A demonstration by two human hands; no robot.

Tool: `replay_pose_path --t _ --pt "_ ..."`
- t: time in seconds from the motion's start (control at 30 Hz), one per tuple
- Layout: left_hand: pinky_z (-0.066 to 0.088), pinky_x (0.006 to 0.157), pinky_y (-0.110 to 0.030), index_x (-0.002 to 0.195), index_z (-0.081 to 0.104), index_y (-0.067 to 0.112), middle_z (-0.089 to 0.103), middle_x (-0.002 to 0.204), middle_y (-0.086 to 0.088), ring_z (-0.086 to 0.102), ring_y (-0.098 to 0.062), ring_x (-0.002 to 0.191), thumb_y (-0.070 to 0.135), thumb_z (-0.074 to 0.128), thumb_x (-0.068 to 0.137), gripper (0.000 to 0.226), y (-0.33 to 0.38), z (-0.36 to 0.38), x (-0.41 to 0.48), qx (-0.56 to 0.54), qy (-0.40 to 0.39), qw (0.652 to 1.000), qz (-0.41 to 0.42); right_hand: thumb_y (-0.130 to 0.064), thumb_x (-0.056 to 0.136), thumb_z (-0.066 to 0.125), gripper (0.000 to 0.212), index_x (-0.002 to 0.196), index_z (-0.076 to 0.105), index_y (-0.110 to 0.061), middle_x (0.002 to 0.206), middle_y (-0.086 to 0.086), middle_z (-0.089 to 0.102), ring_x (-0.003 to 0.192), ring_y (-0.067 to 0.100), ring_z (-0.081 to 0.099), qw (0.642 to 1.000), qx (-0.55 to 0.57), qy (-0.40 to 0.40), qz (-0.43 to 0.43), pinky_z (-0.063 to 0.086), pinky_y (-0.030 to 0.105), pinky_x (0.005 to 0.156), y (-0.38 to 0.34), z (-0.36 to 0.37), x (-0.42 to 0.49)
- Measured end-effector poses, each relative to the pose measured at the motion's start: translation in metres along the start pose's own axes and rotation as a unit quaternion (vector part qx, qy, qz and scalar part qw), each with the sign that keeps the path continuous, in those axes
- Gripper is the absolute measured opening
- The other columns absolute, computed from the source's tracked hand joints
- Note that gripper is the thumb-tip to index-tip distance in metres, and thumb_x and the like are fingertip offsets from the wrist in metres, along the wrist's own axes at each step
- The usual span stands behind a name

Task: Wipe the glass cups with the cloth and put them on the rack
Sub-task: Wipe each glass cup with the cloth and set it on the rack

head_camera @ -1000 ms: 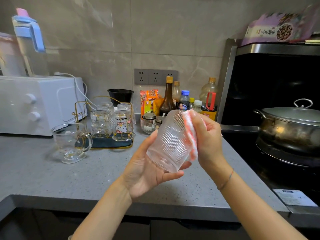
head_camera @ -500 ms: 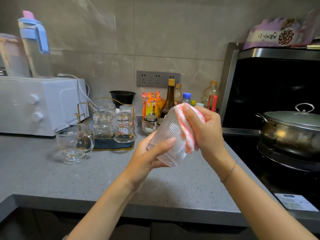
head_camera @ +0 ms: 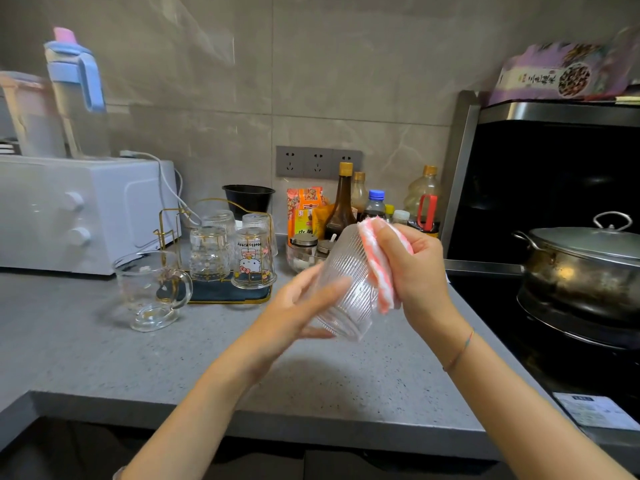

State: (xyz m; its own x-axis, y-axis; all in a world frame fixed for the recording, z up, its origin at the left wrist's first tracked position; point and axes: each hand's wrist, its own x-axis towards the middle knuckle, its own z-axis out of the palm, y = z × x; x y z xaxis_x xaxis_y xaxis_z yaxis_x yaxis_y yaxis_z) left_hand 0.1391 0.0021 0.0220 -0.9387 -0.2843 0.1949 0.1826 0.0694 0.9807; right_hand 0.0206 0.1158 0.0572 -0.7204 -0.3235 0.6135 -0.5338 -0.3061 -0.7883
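A ribbed clear glass cup [head_camera: 346, 289] is held tilted above the grey counter, its mouth toward me. My left hand [head_camera: 298, 313] grips the cup's lower left side, blurred by motion. My right hand [head_camera: 412, 271] holds a folded pink-and-white cloth [head_camera: 379, 265] pressed against the cup's right side. At the back left, a gold wire rack [head_camera: 166, 237] on a dark tray carries several upturned glasses, one with a cartoon print [head_camera: 252, 258]. A clear handled glass mug [head_camera: 152, 289] stands upright on the counter in front of the rack.
A white toaster oven [head_camera: 79, 213] sits at far left with pitchers on top. Sauce bottles [head_camera: 343, 202], jars and a black bowl [head_camera: 248, 199] line the wall. A lidded steel pot [head_camera: 585, 265] is on the black stove at right. The grey counter [head_camera: 104, 358] edge runs along the bottom.
My left hand has shifted round the cup, turning it, while the cloth in my right hand has slid from the cup's upper part down along its right side.
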Motion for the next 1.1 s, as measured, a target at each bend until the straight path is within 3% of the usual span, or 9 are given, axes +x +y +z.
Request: replay_pose_path --t 0.1,0.27,0.47,0.6,0.67,0.77,0.87,0.97,1.1 --pt "0.049 0.079 -0.007 0.134 0.037 0.050 0.050 0.125 0.032 0.053 0.013 0.112 0.064 0.079 0.060 0.086 0.004 0.005 -0.002 0.178 0.031 0.980 0.087 -0.022 0.089 0.063 0.034 0.077 0.066 0.010 0.068 0.030 0.058 0.060 0.026 0.053 1.000 -0.025 -0.001 -0.008 0.046 0.034 0.055 0.001 0.001 0.002" --pt "0.047 0.077 -0.005 0.135 0.046 0.040 0.058 0.122 0.024 0.055 0.011 0.108 0.052 0.080 0.066 0.078 -0.005 0.006 -0.002 0.164 0.066 0.975 0.137 -0.021 0.088 0.063 0.031 0.075 0.067 0.007 0.062 0.019 0.056 0.058 0.019 0.053 0.999 -0.034 -0.007 -0.010 0.043 0.024 0.050 -0.002 0.006 0.002" --pt "0.058 0.067 -0.028 0.112 0.068 0.023 0.074 0.105 -0.001 0.070 -0.019 0.092 0.045 0.083 0.054 0.064 -0.002 0.003 -0.009 -0.093 0.007 0.995 0.048 -0.029 0.086 0.066 0.033 0.071 0.067 0.000 0.058 0.006 0.057 0.054 0.015 0.053 0.999 0.022 -0.027 -0.007 0.043 0.025 0.051 -0.002 0.009 -0.005" --pt "0.061 0.063 -0.037 0.116 0.070 0.012 0.068 0.113 -0.018 0.067 -0.034 0.090 0.041 0.091 0.051 0.075 -0.005 0.003 -0.007 -0.411 -0.086 0.905 -0.064 -0.034 0.084 0.064 0.025 0.067 0.065 -0.016 0.052 -0.012 0.059 0.050 0.004 0.054 0.996 0.079 -0.028 -0.013 0.045 0.016 0.049 -0.003 0.013 -0.007" --pt "0.062 0.060 -0.037 0.126 0.063 0.013 0.066 0.115 -0.019 0.067 -0.035 0.092 0.043 0.087 0.058 0.078 -0.005 0.001 -0.007 -0.435 -0.096 0.891 -0.086 -0.026 0.088 0.058 0.023 0.070 0.065 -0.014 0.052 -0.012 0.061 0.050 0.000 0.056 0.996 0.083 -0.017 0.002 0.045 0.014 0.049 -0.001 0.016 -0.009" --pt "0.062 0.061 -0.037 0.124 0.061 0.020 0.070 0.114 -0.017 0.070 -0.037 0.096 0.062 0.078 0.057 0.081 -0.005 -0.001 -0.003 -0.295 -0.062 0.950 -0.076 -0.022 0.091 0.058 0.024 0.071 0.065 -0.012 0.050 -0.010 0.062 0.048 0.001 0.059 0.997 0.074 -0.005 0.037 0.045 0.014 0.047 0.002 0.014 -0.006" --pt "0.060 0.077 -0.034 0.125 0.059 0.033 0.069 0.120 0.001 0.068 -0.018 0.108 0.074 0.079 0.043 0.094 0.000 -0.007 -0.001 -0.066 -0.012 0.998 -0.015 -0.021 0.088 0.064 0.022 0.071 0.069 -0.008 0.053 -0.002 0.062 0.049 0.006 0.057 0.999 0.029 0.007 0.037 0.046 0.018 0.046 0.005 0.014 -0.003" --pt "0.053 0.086 -0.018 0.127 0.046 0.048 0.058 0.124 0.023 0.059 0.003 0.111 0.070 0.078 0.053 0.084 0.002 -0.005 -0.001 0.149 0.031 0.987 0.045 -0.020 0.086 0.066 0.019 0.070 0.070 -0.012 0.058 0.004 0.062 0.052 0.008 0.057 0.999 0.002 0.011 0.042 0.047 0.022 0.049 0.010 0.016 -0.005" --pt "0.046 0.074 -0.002 0.119 0.047 0.045 0.059 0.112 0.027 0.057 0.015 0.101 0.051 0.083 0.064 0.066 -0.002 0.000 0.001 0.170 0.064 0.978 0.105 -0.020 0.086 0.066 0.018 0.071 0.070 -0.012 0.063 0.012 0.065 0.057 0.013 0.059 0.999 0.001 0.010 0.048 0.048 0.023 0.052 0.008 0.016 -0.003"
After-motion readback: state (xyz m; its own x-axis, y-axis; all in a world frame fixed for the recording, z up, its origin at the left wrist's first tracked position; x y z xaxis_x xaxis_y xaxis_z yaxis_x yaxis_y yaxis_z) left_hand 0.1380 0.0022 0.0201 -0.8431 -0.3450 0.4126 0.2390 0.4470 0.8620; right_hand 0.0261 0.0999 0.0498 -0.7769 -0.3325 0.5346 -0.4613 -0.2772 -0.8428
